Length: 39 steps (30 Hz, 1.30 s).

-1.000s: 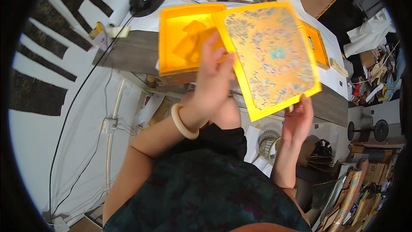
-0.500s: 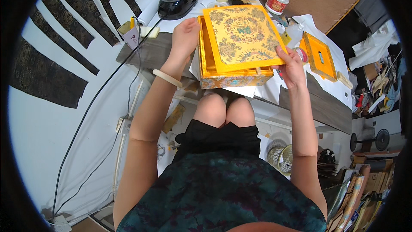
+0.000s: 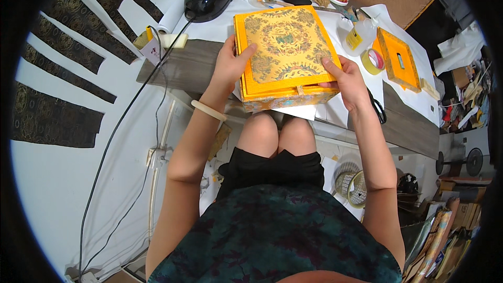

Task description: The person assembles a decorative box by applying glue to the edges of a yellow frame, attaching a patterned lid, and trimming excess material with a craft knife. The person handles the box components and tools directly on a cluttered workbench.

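fingers of the right hand (image 3: 350, 81) pinch the patterned panel (image 3: 285, 42) at its right edge, thumb on top; the left hand (image 3: 229, 67) lays its thumb over the opposite edge, though whether it grips i cannot tell. the panel lies slightly askew over the box (image 3: 283, 101) at the table (image 3: 201, 57). seemingly it's being seated; next calls for squaring edges. it's flat, golden, yellow-bordered, with dark floral ornament.

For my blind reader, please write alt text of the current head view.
A person's left hand and right hand hold opposite edges of a yellow patterned panel over a box on a grey table. To the right are a translucent bottle, a roll of tape and a shallow yellow tray-like piece.
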Available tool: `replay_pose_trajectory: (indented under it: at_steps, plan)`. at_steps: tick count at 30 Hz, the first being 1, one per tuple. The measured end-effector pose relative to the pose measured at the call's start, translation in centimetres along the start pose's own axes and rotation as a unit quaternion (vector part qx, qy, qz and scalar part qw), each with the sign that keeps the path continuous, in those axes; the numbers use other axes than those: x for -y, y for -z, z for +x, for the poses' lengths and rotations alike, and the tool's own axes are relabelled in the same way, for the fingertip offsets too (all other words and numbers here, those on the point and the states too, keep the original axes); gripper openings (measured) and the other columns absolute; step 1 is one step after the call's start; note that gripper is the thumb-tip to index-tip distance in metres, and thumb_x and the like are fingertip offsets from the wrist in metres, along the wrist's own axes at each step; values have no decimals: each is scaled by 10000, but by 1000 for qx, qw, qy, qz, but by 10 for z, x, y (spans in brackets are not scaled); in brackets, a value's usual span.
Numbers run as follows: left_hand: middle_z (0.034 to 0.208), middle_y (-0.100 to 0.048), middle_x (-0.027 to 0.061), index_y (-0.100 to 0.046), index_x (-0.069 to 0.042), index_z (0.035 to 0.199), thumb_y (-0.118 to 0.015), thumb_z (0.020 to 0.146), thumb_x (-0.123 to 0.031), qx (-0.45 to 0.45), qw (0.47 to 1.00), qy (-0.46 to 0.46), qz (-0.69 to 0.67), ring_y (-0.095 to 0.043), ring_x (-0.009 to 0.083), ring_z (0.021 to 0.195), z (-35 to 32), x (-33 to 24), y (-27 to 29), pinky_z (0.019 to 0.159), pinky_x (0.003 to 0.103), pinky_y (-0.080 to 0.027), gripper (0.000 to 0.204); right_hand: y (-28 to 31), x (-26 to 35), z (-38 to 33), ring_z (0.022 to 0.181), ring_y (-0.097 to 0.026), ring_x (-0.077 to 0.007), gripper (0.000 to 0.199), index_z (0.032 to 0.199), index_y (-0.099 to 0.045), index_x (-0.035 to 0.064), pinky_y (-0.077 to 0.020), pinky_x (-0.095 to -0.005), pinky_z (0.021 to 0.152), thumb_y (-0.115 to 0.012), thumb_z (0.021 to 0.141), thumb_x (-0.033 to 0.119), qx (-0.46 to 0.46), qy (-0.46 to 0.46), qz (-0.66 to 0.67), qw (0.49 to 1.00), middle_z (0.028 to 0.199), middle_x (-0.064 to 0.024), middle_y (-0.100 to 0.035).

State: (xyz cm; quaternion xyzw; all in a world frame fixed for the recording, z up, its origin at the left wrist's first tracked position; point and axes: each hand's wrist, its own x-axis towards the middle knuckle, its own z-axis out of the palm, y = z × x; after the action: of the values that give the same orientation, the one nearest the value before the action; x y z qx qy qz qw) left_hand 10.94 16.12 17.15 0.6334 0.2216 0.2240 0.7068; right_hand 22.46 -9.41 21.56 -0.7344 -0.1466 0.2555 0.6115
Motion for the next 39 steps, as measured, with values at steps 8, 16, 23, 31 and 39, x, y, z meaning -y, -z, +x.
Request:
replay_pose_trajectory:
  at_steps: [8,16,23,31,39]
  plan:
    - [1374,-607,161,-401,78,1503,-693,992,-166,20,999,6,27,-626,203,1187,16,14,13,991,328,-518,638,22,-9,21,790,-701,-268,509,954,-771,-21,-536,-358,700,-702,957,484,-118,214,-366,898,899,-165,-697]
    - [1412,-586,174,-321,85,1551,-734,978,-216,48,998,-11,49,-614,209,1224,13,13,18,992,332,-530,768,31,-37,5,1134,-618,-172,621,1475,-527,73,-481,-327,943,-731,966,364,-64,88,-36,993,1275,-93,-658]
    - [1489,-531,141,-186,-1,1628,-755,949,-124,211,977,4,32,-552,191,1325,-39,-29,23,1098,332,-462,894,35,-52,5,1273,-571,-163,642,1583,-429,128,-441,-357,1069,-668,1018,314,61,18,110,992,1434,-67,-603]
    - [1506,-522,132,-60,-34,1657,-744,937,-49,206,978,27,22,-575,181,1306,-43,-16,25,1070,342,-491,993,30,-49,0,1300,-569,-176,609,1556,-468,109,-438,-369,1103,-697,1004,223,51,7,158,986,1465,-76,-588]
    - [1567,-467,161,-141,-30,1652,-788,917,-114,180,981,6,66,-518,246,1386,-44,-16,24,1134,386,-433,982,-19,-31,-39,916,-634,-295,404,952,-696,72,-509,-402,816,-923,680,267,-66,543,-299,782,946,-64,-665]
